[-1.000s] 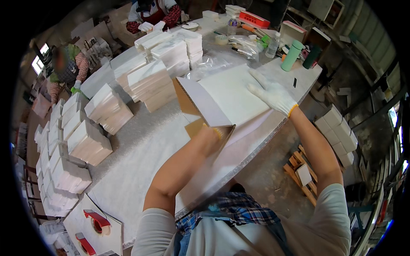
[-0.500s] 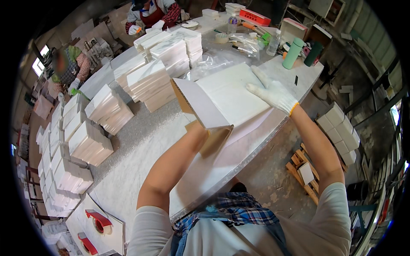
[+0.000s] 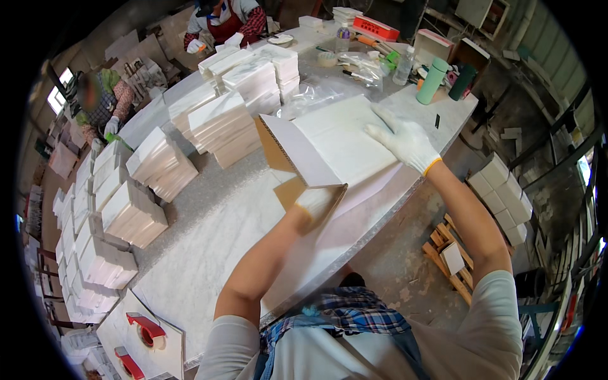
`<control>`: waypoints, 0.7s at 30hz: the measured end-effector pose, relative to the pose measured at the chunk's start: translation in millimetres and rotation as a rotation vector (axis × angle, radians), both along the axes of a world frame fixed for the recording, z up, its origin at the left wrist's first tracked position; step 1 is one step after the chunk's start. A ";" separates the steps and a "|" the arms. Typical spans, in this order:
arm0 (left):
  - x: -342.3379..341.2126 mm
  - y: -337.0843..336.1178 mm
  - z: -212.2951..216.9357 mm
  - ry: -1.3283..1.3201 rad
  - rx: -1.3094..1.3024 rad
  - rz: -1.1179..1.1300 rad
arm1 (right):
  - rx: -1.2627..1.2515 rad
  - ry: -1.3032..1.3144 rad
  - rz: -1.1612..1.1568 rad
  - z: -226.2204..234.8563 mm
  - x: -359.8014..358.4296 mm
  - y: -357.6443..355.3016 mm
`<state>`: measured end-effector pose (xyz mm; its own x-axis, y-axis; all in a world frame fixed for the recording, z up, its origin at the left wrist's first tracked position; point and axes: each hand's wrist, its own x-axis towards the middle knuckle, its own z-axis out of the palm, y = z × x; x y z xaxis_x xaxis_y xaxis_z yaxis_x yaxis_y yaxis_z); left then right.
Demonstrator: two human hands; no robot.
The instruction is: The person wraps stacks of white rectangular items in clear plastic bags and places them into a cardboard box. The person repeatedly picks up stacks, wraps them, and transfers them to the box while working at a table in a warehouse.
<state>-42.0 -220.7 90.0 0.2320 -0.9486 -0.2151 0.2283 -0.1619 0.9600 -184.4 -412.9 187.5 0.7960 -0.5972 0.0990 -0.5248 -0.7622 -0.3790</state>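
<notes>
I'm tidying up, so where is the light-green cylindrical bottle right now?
In the head view, the light-green cylindrical bottle stands at the upper right, just left of the dark-green cylindrical bottle and beyond the white-gloved right hand.

PLACE: wkshop | EVID: tile stacks (image 3: 161, 163) on wkbench (image 3: 212, 180), tape disp. (image 3: 149, 326), wood pallet (image 3: 445, 272), aproned co-wkr (image 3: 223, 28)

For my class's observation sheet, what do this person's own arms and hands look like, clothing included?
The right hand wears a white glove with a yellow-orange wrist edge. The left hand, partly hidden, is also white-gloved. The sleeves are short and pale grey, leaving both forearms bare.
</notes>
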 end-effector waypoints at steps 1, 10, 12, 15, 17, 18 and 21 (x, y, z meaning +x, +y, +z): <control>-3.4 5.3 -6.9 -0.068 0.007 0.045 | -0.086 -0.013 -0.006 -2.7 -2.4 1.4; 37.1 67.3 -75.1 -0.633 0.177 0.885 | -0.240 -0.419 0.326 13.1 -4.9 118.0; 66.9 63.2 -88.9 -0.756 0.164 0.914 | -0.270 -0.400 0.299 13.9 4.6 132.7; 101.8 48.3 -83.9 -0.923 0.216 0.760 | -0.428 -0.336 0.296 19.2 5.8 139.0; 113.0 35.6 -78.7 -0.751 0.065 0.679 | -0.462 -0.305 0.303 23.8 6.4 139.2; 109.8 29.9 -67.4 -0.664 -0.007 0.626 | -0.423 -0.301 0.299 25.4 7.3 138.7; 108.4 17.6 -58.1 -0.488 0.059 0.628 | -0.451 -0.239 0.250 23.6 12.5 139.3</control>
<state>66.4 -203.1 31.9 0.8005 -0.5993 0.0025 -0.1499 -0.1961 0.9690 -171.9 -273.6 211.1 0.8318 -0.2502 0.4955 -0.2469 -0.9663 -0.0734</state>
